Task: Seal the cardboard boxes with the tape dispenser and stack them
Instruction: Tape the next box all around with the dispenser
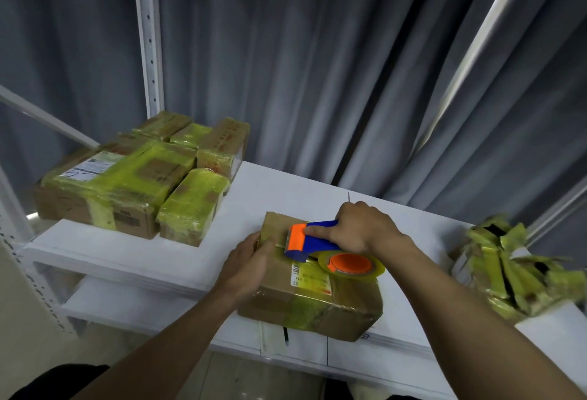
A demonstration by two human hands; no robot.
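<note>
View from a head-worn camera, looking down at a white bench [273, 186] in front of a grey pleated curtain [317, 66].

In the near centre of the bench lies a brown cardboard box [317, 298], flat and rectangular, with yellowish tape along its near edge and a printed label on top. Its near corner hangs slightly past the bench edge.

The person's right hand [362, 228] holds a blue and orange plastic tape dispenser [313, 240] on the far part of the box top. The fingers [317, 232] are wrapped round the blue handle, with one stretched along it toward the orange front plate, which rests against the cardboard. The dispenser's roll of clear yellowish tape on an orange hub [352, 264] lies just near of the hand, over the box top.

The left hand [251, 263] is at the left edge of the same box, fingers [266, 245] curled over the top edge and holding it.

At the far left of the bench is a cluster of brown cardboard boxes wrapped in yellow-green tape [127, 183], some side by side and some stacked. At the right edge sits a crumpled cardboard box with torn yellow-green tape strips sticking up [508, 272], well apart from the centre box. A white perforated metal post [147, 34] rises behind the left cluster.
</note>
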